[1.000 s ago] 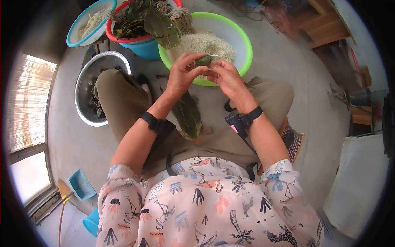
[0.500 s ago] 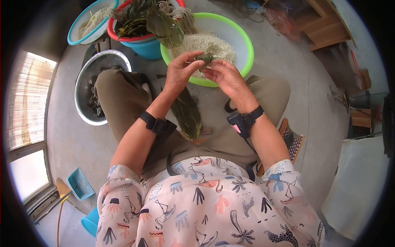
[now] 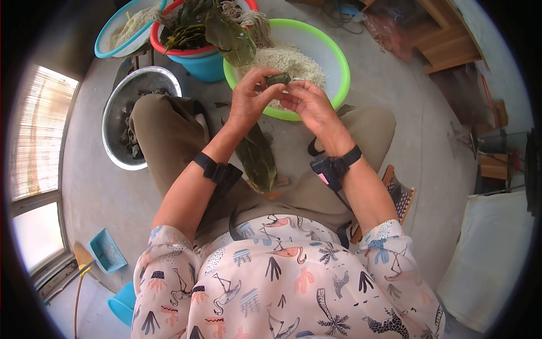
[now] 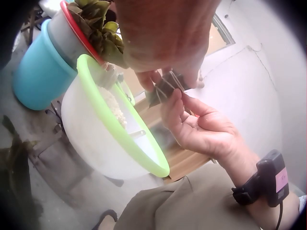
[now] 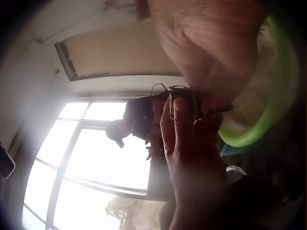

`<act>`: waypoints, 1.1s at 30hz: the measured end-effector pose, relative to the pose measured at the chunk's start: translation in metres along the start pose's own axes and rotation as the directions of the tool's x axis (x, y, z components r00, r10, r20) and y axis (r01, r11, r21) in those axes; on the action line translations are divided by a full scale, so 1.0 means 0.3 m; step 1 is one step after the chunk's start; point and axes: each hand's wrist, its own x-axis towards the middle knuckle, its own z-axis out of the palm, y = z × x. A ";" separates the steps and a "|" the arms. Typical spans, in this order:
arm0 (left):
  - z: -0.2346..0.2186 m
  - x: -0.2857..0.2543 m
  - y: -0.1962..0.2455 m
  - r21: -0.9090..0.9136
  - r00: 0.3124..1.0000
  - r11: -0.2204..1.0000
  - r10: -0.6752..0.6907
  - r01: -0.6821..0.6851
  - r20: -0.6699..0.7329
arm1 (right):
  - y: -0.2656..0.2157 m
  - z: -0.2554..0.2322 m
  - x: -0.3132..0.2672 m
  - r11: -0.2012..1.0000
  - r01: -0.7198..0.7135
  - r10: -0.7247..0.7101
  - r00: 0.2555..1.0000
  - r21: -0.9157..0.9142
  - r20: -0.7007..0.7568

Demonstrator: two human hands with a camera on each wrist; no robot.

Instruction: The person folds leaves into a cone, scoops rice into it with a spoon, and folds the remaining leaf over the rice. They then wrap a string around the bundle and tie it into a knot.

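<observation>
A small leaf-wrapped rice dumpling (image 3: 278,79) is held up in front of the green-rimmed bowl. My left hand (image 3: 248,100) grips it between thumb and fingers. In the left wrist view, pale string crosses the dark green dumpling (image 4: 166,88) in several turns. My right hand (image 3: 314,108) pinches the string at the dumpling's right side with thumb and forefinger. From the right wrist view, the left fingers (image 5: 183,120) stand against the dumpling, partly hidden behind the right hand (image 5: 211,48). A long dark leaf (image 3: 257,158) hangs between the knees, below the hands.
Behind the hands is the green-rimmed bowl (image 3: 342,68) of white rice. A red-rimmed basin (image 3: 155,37) of leaves and string sits on a blue bucket (image 3: 197,68). A metal basin (image 3: 113,107) with dark dumplings stands left, near the knee. Another person (image 5: 141,117) appears by the window.
The dumpling has turned slightly between the fingers, and the right hand has shifted a little around its end. The left hand keeps its grip. The right knee has moved slightly inward.
</observation>
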 end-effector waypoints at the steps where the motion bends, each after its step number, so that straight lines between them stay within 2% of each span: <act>1: -0.001 0.000 -0.003 0.001 1.000 1.000 0.000 0.000 -0.003 | 0.000 0.001 0.002 1.000 -0.001 0.001 1.000 -0.001 0.006; 6: -0.019 0.001 0.034 0.030 0.995 0.999 0.035 -0.032 -0.089 | -0.014 0.037 -0.003 1.000 0.006 -0.007 0.996 0.010 0.088; 9: -0.102 0.020 0.121 0.232 0.960 0.961 0.200 -0.152 -0.197 | -0.038 0.044 -0.005 0.998 0.031 -0.026 0.996 -0.051 0.090; 10: -0.155 0.030 0.138 0.274 0.952 0.952 0.203 -0.137 -0.229 | -0.050 0.037 0.000 0.996 0.035 -0.027 0.995 -0.080 0.099; 12: -0.260 0.073 0.157 0.513 0.829 0.819 0.460 -0.258 -0.319 | -0.079 0.027 0.007 0.992 0.027 -0.015 0.995 -0.120 0.097; 13: -0.319 0.085 0.164 0.531 0.787 0.813 0.481 -0.237 -0.386 | -0.085 0.012 0.012 0.992 0.019 -0.003 0.992 -0.124 0.130; 15: -0.438 0.089 0.179 0.654 0.706 0.750 0.517 -0.101 -0.484 | -0.084 -0.005 0.029 0.991 0.019 -0.005 0.995 -0.133 0.103; 16: -0.499 0.081 0.183 0.738 0.718 0.675 0.512 0.004 -0.472 | -0.089 0.000 0.033 0.991 0.020 -0.004 0.992 -0.134 0.123; 17: -0.522 0.081 0.186 0.744 0.710 0.668 0.518 0.011 -0.476 | -0.095 0.003 0.035 0.987 0.028 -0.008 0.993 -0.161 0.120; 19: -0.546 0.079 0.176 0.822 0.595 0.489 0.580 0.292 -0.556 | -0.105 0.017 0.038 0.981 0.041 -0.018 0.992 -0.189 0.123; 20: -0.550 0.083 0.151 0.811 0.647 0.549 0.546 0.204 -0.532 | -0.111 0.021 0.040 0.973 0.059 -0.028 0.990 -0.223 0.138; 21: -0.525 0.090 0.137 0.811 0.646 0.549 0.547 0.203 -0.532 | -0.116 0.024 0.040 0.964 0.076 -0.039 0.988 -0.256 0.149; 22: -0.472 0.102 0.131 0.605 0.718 0.795 0.394 0.048 -0.574 | -0.119 0.036 0.036 0.964 0.080 -0.043 0.988 -0.255 0.148; 23: -0.414 0.117 0.126 0.306 0.803 0.949 0.242 -0.078 -0.544 | -0.121 0.055 0.030 0.918 0.138 -0.096 0.987 -0.371 0.131; 24: -0.354 0.125 0.125 -0.015 0.879 1.000 0.015 -0.025 -0.476 | -0.128 0.074 0.022 0.855 0.193 -0.156 0.981 -0.482 0.115; 25: -0.289 0.126 0.137 -0.324 0.928 0.943 -0.183 0.072 -0.325 | -0.134 0.102 0.005 0.851 0.205 -0.178 0.979 -0.483 0.101; 26: -0.220 0.126 0.148 -0.513 0.907 0.838 -0.346 0.185 -0.239 | -0.133 0.137 -0.011 0.751 0.350 -0.308 0.936 -0.560 0.172; 27: -0.158 0.129 0.156 -0.667 0.863 0.683 -0.490 0.296 -0.119 | -0.130 0.167 -0.026 0.622 0.477 -0.417 0.873 -0.621 0.252; 28: -0.110 0.140 0.147 -0.726 0.844 0.581 -0.537 0.368 -0.002 | -0.127 0.187 -0.044 0.581 0.554 -0.446 0.829 -0.596 0.336; 29: -0.072 0.146 0.135 -0.721 0.846 0.580 -0.533 0.379 0.017 | -0.117 0.200 -0.055 0.578 0.553 -0.458 0.829 -0.600 0.321; 30: -0.042 0.150 0.142 -0.806 0.825 0.437 -0.554 0.400 0.110 | -0.110 0.211 -0.061 0.295 0.682 -0.464 0.715 -0.669 0.524; 31: -0.019 0.148 0.148 -0.864 0.801 0.281 -0.563 0.418 0.205 | -0.109 0.209 -0.067 -0.009 0.762 -0.391 0.593 -0.647 0.704; 32: -0.007 0.142 0.150 -0.903 0.814 0.168 -0.519 0.395 0.259 | -0.112 0.191 -0.068 -0.008 0.753 -0.404 0.600 -0.658 0.691; 33: -0.009 0.132 0.159 -0.896 0.809 0.167 -0.519 0.412 0.275 | -0.117 0.168 -0.058 -0.256 0.680 -0.337 0.603 -0.687 0.723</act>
